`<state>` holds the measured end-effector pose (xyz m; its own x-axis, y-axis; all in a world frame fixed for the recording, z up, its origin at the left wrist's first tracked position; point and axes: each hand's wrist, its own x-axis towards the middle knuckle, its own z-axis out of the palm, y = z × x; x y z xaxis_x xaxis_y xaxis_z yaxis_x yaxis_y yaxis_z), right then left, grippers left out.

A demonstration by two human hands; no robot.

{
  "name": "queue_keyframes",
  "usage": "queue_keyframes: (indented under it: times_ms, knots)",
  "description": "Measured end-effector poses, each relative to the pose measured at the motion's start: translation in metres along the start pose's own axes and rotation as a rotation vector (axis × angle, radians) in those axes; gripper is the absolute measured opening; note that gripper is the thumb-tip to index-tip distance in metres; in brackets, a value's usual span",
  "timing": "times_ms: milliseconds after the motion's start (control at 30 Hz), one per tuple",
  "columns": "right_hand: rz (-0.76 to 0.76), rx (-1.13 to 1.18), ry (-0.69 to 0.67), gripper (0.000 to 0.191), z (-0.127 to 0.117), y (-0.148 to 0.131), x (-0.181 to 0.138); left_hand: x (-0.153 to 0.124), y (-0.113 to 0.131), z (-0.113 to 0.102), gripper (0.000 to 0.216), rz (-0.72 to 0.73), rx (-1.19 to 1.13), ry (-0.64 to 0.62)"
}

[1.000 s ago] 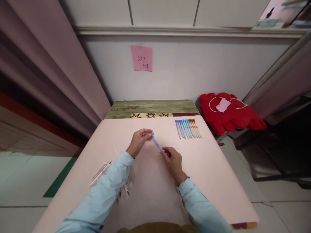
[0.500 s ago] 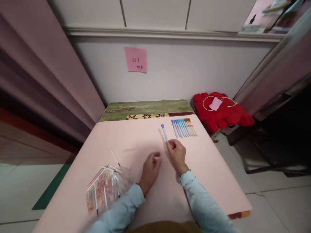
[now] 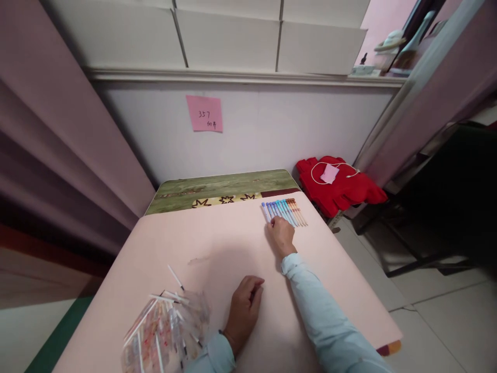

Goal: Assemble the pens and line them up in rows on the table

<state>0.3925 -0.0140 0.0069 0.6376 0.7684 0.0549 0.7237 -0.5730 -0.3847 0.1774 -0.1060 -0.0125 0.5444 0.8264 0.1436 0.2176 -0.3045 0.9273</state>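
Pinching the pen [image 3: 265, 212] by its lower part, right of frame centre, the right hand [image 3: 282, 235] has closed fingers; the left hand [image 3: 245, 310], lower centre, curls loosely, seemingly empty. Likely light, stiff and slick, the pen suits a mid-barrel hold; its top is violet-blue, its barrel pale

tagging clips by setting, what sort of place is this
Most likely an indoor workspace, though whether home or workplace I can't tell. The signs are a covered table with a row of pens, a handwritten pink note on the wall, and a curtain on the left.
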Motion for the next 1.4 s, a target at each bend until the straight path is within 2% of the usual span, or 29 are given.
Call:
queue_keyframes:
  times_ms: [400, 567, 733, 900, 1000, 1167, 1400]
  knots:
    - [0.027, -0.057, -0.011, 0.021, 0.009, -0.004, 0.017, 0.001, -0.004, -0.001, 0.017, 0.009, -0.02, -0.027]
    - [0.01, -0.056, 0.005, 0.023, 0.001, -0.003, 0.013, 0.001, -0.003, -0.001, 0.017, 0.013, -0.021, -0.009]
    - [-0.102, 0.025, 0.081, 0.032, -0.012, 0.007, -0.03, 0.0, -0.003, -0.001, 0.017, 0.026, -0.018, -0.009]
    - [-0.246, 0.23, -0.056, 0.041, -0.006, 0.035, -0.098, 0.0, -0.002, -0.002, 0.016, 0.04, -0.007, -0.005]
    - [-0.322, 0.312, -0.059, 0.045, 0.002, 0.048, -0.124, 0.001, -0.001, -0.001, 0.016, 0.046, 0.002, -0.003]
    - [-0.338, 0.278, 0.024, 0.04, 0.009, 0.052, -0.134, -0.001, -0.003, 0.001, 0.016, 0.063, 0.01, 0.017]
    - [-0.348, 0.265, 0.034, 0.04, 0.009, 0.056, -0.135, -0.004, -0.012, 0.006, 0.016, 0.064, -0.021, 0.046]
